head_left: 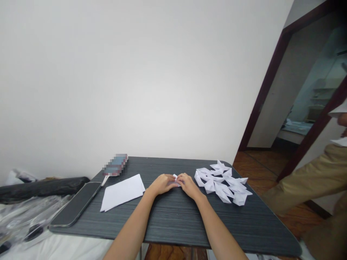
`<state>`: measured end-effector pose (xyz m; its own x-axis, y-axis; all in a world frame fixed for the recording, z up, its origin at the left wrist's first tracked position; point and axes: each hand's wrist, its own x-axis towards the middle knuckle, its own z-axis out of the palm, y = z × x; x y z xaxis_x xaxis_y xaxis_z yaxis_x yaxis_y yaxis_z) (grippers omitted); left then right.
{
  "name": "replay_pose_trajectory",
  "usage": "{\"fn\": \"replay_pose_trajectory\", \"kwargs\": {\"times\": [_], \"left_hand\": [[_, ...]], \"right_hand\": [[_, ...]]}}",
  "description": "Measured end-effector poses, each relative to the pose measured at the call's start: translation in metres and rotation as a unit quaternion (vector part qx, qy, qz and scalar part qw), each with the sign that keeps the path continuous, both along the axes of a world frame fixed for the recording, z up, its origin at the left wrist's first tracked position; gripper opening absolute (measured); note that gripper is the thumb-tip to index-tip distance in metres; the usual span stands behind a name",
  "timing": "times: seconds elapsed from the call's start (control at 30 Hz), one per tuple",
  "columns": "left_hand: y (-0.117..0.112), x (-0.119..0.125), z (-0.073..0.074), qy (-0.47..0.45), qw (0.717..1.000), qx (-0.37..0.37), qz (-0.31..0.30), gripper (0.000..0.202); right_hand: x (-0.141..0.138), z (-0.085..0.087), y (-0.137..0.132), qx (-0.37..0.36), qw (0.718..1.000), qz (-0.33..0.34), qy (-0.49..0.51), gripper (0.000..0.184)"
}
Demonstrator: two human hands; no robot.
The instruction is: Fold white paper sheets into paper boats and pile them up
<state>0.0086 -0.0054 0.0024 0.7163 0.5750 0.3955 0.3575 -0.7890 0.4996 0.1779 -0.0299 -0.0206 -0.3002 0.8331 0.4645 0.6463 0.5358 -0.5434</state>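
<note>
While a dark tabletop [173,220] with a finely streaked grain stretches before a smooth white wall [173,79], I work from afar on a small folded paper [176,180], white and mostly hidden, near the table's middle. Sharp-pointed, faceted paper shapes [210,186] cluster just beyond the right hand [187,182]; flat white sheets [123,193], stacked slightly askew, lie near the left hand [162,183], beside a glossy black slab [77,205] with rounded corners. My two forearms angle inward from the lower edge, wrists low over the surface, backs of the hands upward and fingers curled. Thumb and fingertips of the left are closed on the folded paper's left side, those of the right on its right, nearly meeting.
</note>
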Motion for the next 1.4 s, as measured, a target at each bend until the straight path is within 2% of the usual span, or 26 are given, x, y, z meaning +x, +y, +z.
{"fn": "replay_pose_trajectory", "kwargs": {"times": [0.1,0.27,0.57,0.67,0.83,1.17,1.4], "left_hand": [[0.005,-0.004,-0.006,0.045,0.998,0.041,0.0,0.025],[0.009,-0.009,-0.012,0.052,0.996,0.067,0.017,0.024],[0.005,-0.021,-0.006,0.087,0.992,0.078,0.045,0.029],[0.004,-0.019,-0.007,0.083,0.992,0.085,0.052,0.029],[0.003,-0.014,-0.011,0.057,0.994,0.084,0.051,0.029],[0.013,-0.017,-0.02,0.01,0.992,0.069,0.103,0.025],[0.005,-0.012,-0.014,0.033,0.995,0.071,0.068,0.024]], "right_hand": [[0.001,-0.002,0.003,0.003,1.0,0.004,0.014,0.017],[0.007,-0.003,0.004,-0.003,0.999,-0.003,0.037,0.014],[0.012,-0.002,0.002,0.014,0.999,0.007,0.031,0.015],[0.013,-0.003,0.002,0.023,0.999,-0.008,0.028,0.014],[0.013,-0.005,0.003,0.032,0.999,0.005,0.023,0.016],[0.014,-0.007,0.006,0.027,0.998,-0.009,0.053,0.016],[0.01,-0.004,0.003,0.007,0.999,0.006,0.052,0.014]]}}
